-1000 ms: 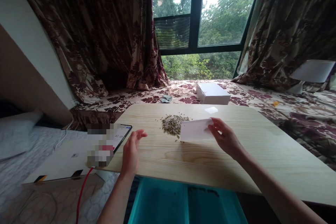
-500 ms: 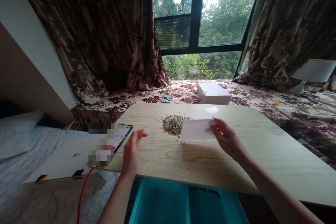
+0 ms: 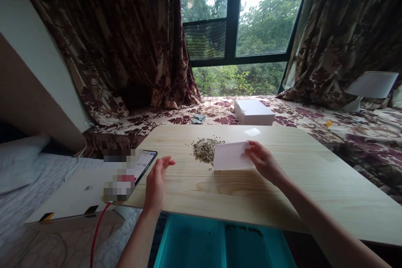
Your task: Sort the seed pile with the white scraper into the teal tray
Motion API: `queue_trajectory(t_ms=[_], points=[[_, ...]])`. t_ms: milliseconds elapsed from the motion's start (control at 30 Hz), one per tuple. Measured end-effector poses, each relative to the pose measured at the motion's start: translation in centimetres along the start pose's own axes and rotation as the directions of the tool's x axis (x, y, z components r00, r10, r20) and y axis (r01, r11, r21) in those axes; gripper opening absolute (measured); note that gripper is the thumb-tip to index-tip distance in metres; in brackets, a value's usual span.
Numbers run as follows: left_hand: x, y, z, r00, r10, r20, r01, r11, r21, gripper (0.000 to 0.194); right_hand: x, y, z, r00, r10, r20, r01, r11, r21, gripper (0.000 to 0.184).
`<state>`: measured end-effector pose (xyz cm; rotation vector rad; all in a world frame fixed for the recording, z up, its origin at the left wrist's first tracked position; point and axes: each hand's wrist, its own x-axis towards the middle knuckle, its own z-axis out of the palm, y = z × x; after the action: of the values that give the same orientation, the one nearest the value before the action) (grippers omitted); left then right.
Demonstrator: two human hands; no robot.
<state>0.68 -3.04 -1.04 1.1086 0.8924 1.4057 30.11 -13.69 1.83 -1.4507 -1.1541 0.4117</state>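
From where I stood, the pale wood-grained table spread beneath both hands, its flat top giving loose things somewhere to lie. Below it, nearer the person than either hand and between them, sat a turquoise plastic two-part bin, open upward: its left compartment showed a tiny dark speck, its right a ragged dark band by the far wall that I couldn't identify. Well beyond the hands, a closed white box hid whatever it held. The left hand was loosely curled above the near edge, gripping nothing, just right of a flat black-edged phone. The right hand pinched a thin white rectangular card by its right end between thumb and fingers, probably to leave most of its face free; its left end hid part of a heap of small olive-brown grains, lying between the hands and slightly beyond, with strays around it.
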Motion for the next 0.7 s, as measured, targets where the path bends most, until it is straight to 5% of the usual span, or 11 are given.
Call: queue_trajectory(t_ms=[700], points=[[0.04, -0.16, -0.15, 1.000, -0.008, 0.014, 0.008, 1.000, -0.001, 0.050, 0.58, -0.83, -0.40, 0.993, 0.066, 0.093, -0.064, 0.998, -0.017, 0.021]])
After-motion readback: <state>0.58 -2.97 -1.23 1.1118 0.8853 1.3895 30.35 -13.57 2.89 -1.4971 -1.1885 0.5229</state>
